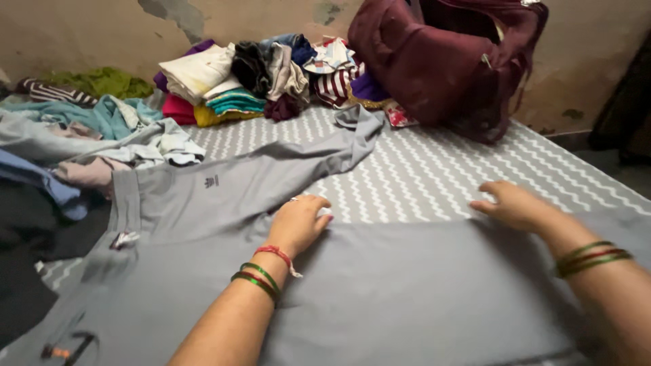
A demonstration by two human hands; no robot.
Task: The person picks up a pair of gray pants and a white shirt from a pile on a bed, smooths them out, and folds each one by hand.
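Observation:
A grey pair of trousers (224, 196) lies spread over a bed with a grey and white zigzag sheet (434, 176). One leg runs up toward the far clothes pile, the other lies flat across the front. My left hand (298, 224) rests palm down on the folded edge of the near leg, fingers together. My right hand (512, 203) presses flat on the same edge further right, fingers slightly spread. Green and red bangles sit on both wrists. Neither hand grips the cloth.
A maroon bag (441, 61) stands at the back against the wall. Folded clothes (224, 88) are stacked at the back centre. Loose garments (81, 135) lie heaped on the left. The bed edge falls off at the right.

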